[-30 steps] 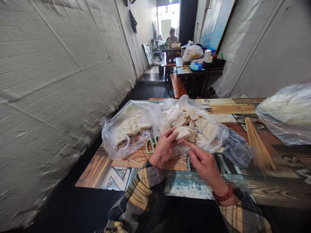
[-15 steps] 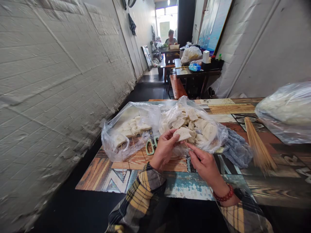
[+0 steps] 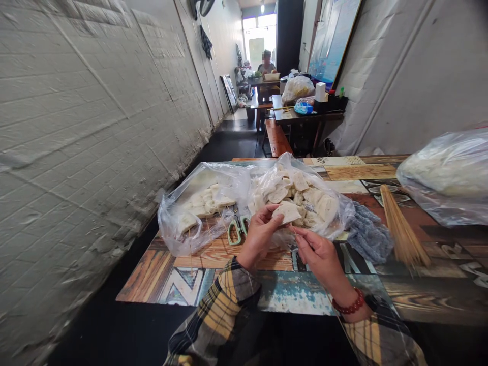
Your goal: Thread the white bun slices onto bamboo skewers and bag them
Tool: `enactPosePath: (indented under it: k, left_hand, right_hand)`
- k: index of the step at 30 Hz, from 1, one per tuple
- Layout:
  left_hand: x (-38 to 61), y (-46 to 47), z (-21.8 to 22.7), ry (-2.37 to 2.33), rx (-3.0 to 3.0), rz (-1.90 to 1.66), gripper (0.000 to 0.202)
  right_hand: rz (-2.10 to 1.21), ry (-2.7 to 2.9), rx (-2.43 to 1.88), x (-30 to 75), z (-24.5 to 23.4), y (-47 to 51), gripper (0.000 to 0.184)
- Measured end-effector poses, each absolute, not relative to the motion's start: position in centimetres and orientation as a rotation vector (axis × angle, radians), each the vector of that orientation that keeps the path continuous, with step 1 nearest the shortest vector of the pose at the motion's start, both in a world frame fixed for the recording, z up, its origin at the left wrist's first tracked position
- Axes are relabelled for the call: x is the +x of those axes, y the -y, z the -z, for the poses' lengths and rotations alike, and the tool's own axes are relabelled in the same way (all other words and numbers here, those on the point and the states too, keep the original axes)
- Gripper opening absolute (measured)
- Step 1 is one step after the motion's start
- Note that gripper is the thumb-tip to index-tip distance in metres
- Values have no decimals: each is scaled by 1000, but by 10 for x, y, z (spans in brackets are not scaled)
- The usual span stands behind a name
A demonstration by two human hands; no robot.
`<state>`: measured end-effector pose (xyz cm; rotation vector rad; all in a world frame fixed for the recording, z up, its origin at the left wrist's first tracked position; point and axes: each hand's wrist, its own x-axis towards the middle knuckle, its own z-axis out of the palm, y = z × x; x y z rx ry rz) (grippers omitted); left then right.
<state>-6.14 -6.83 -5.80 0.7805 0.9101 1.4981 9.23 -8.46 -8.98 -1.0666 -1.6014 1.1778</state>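
My left hand (image 3: 259, 236) pinches a pale, flat food slice (image 3: 288, 213) between thumb and fingers. With its fingertips closed, my right hand (image 3: 318, 256) holds a thin wooden skewer (image 3: 292, 228) at the slice's lower edge; how deep the tip sits is hidden. Right behind both hands, an open clear plastic bag (image 3: 345, 207) holds a heap of similar pale slices (image 3: 327, 205). On the left, another clear bag (image 3: 168, 229) has slices with skewers (image 3: 208, 201) sticking out toward me. Green-handled scissors (image 3: 234, 234) lie beside my left wrist.
Right of the heap lie a crumpled grey-blue cloth (image 3: 369, 235) and a bundle of skewers (image 3: 402, 226). A filled clear bag (image 3: 446, 165) stands at the table's right. A white wall (image 3: 95, 127) runs along the left. Farther back are a bench (image 3: 278, 138), another table and a seated person (image 3: 266, 63).
The slice has tilted slightly in my left hand, and the skewer stays at its lower edge. The camera view has shifted a little; the other things lie as before.
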Motion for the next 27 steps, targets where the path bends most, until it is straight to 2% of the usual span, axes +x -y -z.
enactPosePath:
  k: [10,17,22,27]
  left_hand:
    - [-57,71,60,-928,829,-1473,34]
    - [-58,75,53,-843,786,-1437,33]
    - [-61,76,51,-850,736,-1414,45]
    - [-61,79,51,-946,925,-1421,40]
  right_hand:
    - [-1093,1615,-1122,90,86,84,30]
    - [-1044,1634,-1113,91,79,87,32]
    - [-949,1696,-1117,91,81,89,32]
    - [-934,1704,-1141,92,87,89,34]
